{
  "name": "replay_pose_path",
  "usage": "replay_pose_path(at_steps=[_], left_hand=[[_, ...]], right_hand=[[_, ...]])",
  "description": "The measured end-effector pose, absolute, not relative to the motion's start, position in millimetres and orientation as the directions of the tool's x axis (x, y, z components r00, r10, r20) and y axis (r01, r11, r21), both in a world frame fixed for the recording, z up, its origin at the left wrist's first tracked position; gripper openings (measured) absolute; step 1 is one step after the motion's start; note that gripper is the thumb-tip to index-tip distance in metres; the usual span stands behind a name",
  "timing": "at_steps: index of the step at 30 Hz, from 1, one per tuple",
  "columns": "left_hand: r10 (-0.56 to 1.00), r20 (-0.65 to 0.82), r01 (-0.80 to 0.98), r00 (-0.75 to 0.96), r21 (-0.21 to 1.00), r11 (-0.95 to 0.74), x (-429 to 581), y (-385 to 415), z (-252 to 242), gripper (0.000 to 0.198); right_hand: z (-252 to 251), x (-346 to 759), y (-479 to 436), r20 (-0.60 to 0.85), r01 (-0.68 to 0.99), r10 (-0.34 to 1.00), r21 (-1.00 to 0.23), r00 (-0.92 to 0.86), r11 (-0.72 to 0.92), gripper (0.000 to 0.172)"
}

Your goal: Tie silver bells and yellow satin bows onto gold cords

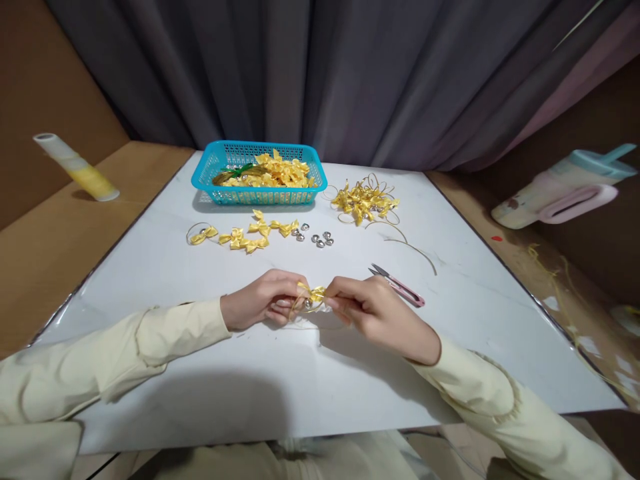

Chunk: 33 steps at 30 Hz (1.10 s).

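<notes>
Near the front middle of the white table, both my hands pinch a small yellow ribbon bow (317, 293) between them. My left hand (270, 299) grips its left end, where a silver bell (308, 303) hangs close to the fingertips. A thin gold cord loops below the bow. My right hand (376, 311) is closed at the bow's right side; whether it holds ribbon or cord there I cannot tell. Just beyond the right hand lie thread snips (400, 287) with pink handles. Several loose yellow bows (250, 241) and silver bells (321, 240) lie ahead of my hands.
At the back stands a blue basket (260, 193) holding many yellow bows and a gold cord bundle. Right of it is a pile of bows with cords (364, 201). A tumbler (550, 190) stands at the right, a yellow-and-white roll (80, 170) at the left, beyond the table edges.
</notes>
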<state>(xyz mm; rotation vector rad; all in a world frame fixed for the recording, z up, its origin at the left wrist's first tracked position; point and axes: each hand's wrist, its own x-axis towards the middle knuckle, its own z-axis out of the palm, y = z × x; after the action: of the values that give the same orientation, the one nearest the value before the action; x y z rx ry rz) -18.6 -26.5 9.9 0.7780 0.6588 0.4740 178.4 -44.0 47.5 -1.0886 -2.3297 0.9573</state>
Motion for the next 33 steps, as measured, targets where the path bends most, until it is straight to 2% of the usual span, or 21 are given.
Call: replay_pose_path(at_steps=[5, 11, 14, 19, 22, 27, 33], left_hand=[[0.601, -0.373, -0.132, 0.707, 0.765, 0.63, -18, -26, 11, 0.022], [0.604, -0.37, -0.155, 0.706, 0.751, 0.642, -19, -26, 10, 0.022], [0.615, -0.358, -0.169, 0.703, 0.756, 0.633, -19, -26, 10, 0.021], [0.619, -0.357, -0.162, 0.699, 0.765, 0.623, -19, -27, 8, 0.021], [0.622, -0.356, -0.163, 0.698, 0.766, 0.621, -19, -27, 7, 0.022], [0.628, -0.352, -0.177, 0.694, 0.762, 0.623, -19, -27, 9, 0.022], [0.642, -0.342, -0.204, 0.686, 0.757, 0.621, -17, -27, 13, 0.024]], right_hand=[[48, 180, -41, 0.062, 0.496, 0.763, -0.726, -0.644, 0.477, 0.017], [45, 178, -39, -0.041, 0.421, 0.786, -0.861, -0.617, 0.286, 0.02], [43, 177, -39, -0.047, 0.383, 0.794, -0.892, -0.606, 0.239, 0.019], [43, 176, -43, 0.048, 0.481, 0.807, -0.782, -0.588, 0.396, 0.016], [43, 176, -43, 0.062, 0.491, 0.805, -0.764, -0.59, 0.419, 0.016], [40, 175, -41, -0.01, 0.399, 0.819, -0.876, -0.574, 0.269, 0.018], [33, 171, -42, -0.135, 0.146, 0.819, -0.987, -0.558, -0.064, 0.02]])
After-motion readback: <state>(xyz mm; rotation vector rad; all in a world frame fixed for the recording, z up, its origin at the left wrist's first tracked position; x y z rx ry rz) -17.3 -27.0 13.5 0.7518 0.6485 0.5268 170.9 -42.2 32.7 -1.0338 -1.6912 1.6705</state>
